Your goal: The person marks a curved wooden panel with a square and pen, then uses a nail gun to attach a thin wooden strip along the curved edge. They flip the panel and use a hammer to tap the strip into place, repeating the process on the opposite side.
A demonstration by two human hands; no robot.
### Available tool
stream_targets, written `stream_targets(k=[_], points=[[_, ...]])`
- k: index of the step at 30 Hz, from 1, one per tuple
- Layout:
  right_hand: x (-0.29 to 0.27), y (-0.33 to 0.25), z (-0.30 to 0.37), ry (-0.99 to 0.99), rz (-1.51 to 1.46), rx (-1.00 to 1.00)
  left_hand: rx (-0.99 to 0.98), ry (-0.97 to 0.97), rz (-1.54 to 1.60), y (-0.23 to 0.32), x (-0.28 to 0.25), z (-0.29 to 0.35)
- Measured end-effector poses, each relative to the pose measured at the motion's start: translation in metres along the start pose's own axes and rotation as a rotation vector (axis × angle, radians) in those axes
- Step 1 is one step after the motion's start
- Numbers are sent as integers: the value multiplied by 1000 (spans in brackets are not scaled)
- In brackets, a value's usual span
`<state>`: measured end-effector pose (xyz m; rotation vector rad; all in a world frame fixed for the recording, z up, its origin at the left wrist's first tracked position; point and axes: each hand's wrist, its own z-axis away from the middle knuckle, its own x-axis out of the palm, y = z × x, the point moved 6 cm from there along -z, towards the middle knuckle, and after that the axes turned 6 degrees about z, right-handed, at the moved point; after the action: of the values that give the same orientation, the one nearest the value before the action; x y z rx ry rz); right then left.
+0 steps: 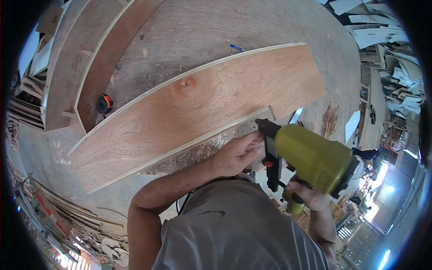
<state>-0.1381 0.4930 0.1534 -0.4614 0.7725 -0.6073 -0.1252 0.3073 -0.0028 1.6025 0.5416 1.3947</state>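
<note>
My right hand [308,195] is wrapped round the handle of a yellow-green nail gun [312,155] with a black nose and magazine. The gun's nose is close to the notched end of a pale wood strip [211,132] along the near edge of a long curved plywood panel [202,99]. Beside the nose, my left hand [238,155] has its fingers curled and closed just off the panel's near edge. What they grip, if anything, is hidden.
The panel lies on a worn wooden worktable [189,31]. A curved plywood frame [85,58] stands at the left, with an orange-and-black tape measure [105,104] by it. A blue pen [237,47] lies past the panel. Offcuts [405,72] are heaped at right.
</note>
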Motion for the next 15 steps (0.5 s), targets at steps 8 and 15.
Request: stream_targets(k=[8, 15], points=[[24, -41, -28, -109, 375, -155, -22, 193, -86, 3, -35, 16], [24, -61, -43, -169, 425, -83, 4, 174, -52, -3, -37, 18]])
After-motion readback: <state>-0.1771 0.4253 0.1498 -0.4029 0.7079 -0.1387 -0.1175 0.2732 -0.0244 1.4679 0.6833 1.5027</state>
